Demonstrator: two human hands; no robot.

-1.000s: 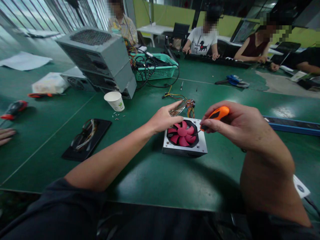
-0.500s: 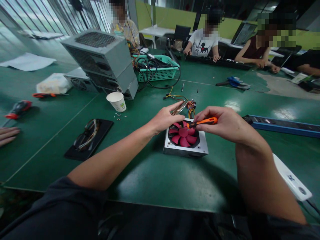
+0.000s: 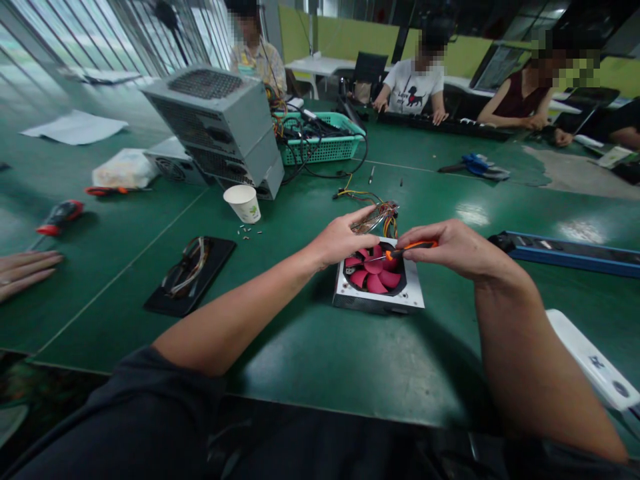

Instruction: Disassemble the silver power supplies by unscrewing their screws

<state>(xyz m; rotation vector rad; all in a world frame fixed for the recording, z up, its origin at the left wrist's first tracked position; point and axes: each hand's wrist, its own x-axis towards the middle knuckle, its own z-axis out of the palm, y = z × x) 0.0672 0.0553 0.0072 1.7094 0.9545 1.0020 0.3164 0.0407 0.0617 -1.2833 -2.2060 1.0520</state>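
Observation:
A power supply unit [image 3: 379, 303] with a crimson fan [image 3: 375, 269] on top lies on the green table in front of me. My right hand [image 3: 445, 248] is closed round a small screwdriver [image 3: 419, 248] with an orange and black handle. Its thin shaft points left across the fan; where the tip touches, I cannot tell. At the unit's back left corner rests my left hand [image 3: 340, 241], thumb and forefinger stretched apart, the other fingers partly hidden. Just beyond them a bundle of coloured cables [image 3: 387, 217] comes off the back.
Left of the unit are a paper cup [image 3: 243, 203], small loose bits [image 3: 246, 233] and a black tray [image 3: 220, 260] with glasses. Stacked power supplies [image 3: 225, 127] and a cable basket [image 3: 325, 148] stand behind. Another person's hand [image 3: 27, 272] lies at left; a power strip [image 3: 595, 360] at right.
The view has shifted slightly, so everything sits further right. The screwdriver's shaft now shows lower over the fan blades. My left hand keeps its place on the unit.

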